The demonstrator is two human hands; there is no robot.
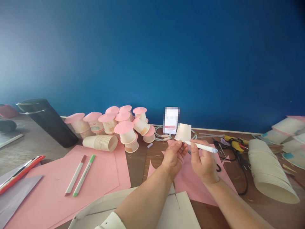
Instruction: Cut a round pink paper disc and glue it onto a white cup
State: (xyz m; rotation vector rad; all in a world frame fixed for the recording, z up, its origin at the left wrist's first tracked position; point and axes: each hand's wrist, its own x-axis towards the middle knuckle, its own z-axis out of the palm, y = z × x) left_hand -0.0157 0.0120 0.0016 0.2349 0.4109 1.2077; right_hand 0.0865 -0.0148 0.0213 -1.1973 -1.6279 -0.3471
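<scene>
My left hand (175, 157) is closed, with its fingertips pinching the lower edge of a small white paper cup (184, 131). In my right hand (204, 165) is a white marker (202, 146) with a lavender end, gripped between thumb and fingers. Its tip points left and meets or nearly meets the cup's lower edge; the exact contact is hidden by the fingers. A small lavender cap (150, 145) lies on the table left of my hands. Under my right hand is a cut sheet of pink paper (190, 181).
Cups with pink paper discs (124, 127) stand at the back left, near a nested cup stack (101, 143), two markers (79, 175), a cutter (21, 175) and a black tumbler (47, 124). A phone (171, 119) leans behind. Rightward are cables (238, 152) and a larger cup stack (269, 171).
</scene>
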